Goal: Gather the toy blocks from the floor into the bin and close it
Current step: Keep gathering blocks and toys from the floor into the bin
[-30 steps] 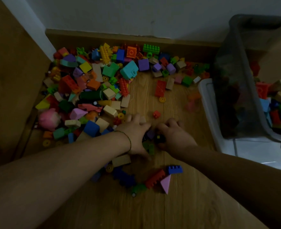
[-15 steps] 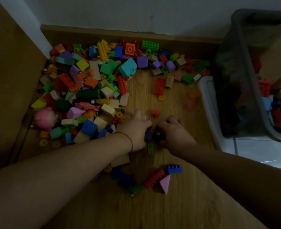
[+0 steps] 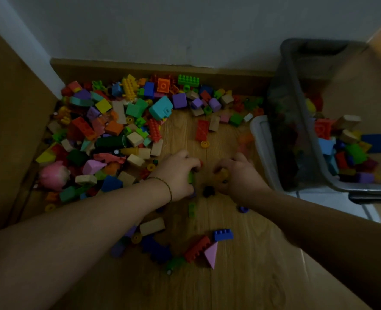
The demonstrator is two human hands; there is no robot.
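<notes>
Dim, murky light is muting the colours of the toy blocks [image 3: 127, 121] on the wooden floor [image 3: 230, 276]. The right forearm [image 3: 319, 231] is lying in deep shadow, while the left forearm [image 3: 84, 227] is catching slightly more light. Blur is softening the left hand [image 3: 176, 173], the right hand [image 3: 241, 175] and the bin [image 3: 284, 63]. Wide-angle distortion is bowing the skirting board [image 3: 140, 68].

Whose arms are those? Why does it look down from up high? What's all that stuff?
No machine here: those are a person's bare arms. The camera sits on their head, so you see what they see, looking down. The left hand curls round a green block; the right hand seems to pinch a tan piece. Colourful toy blocks lie scattered on the wooden floor, beside a pink soft toy. The grey bin on the right stands open with blocks inside.
</notes>
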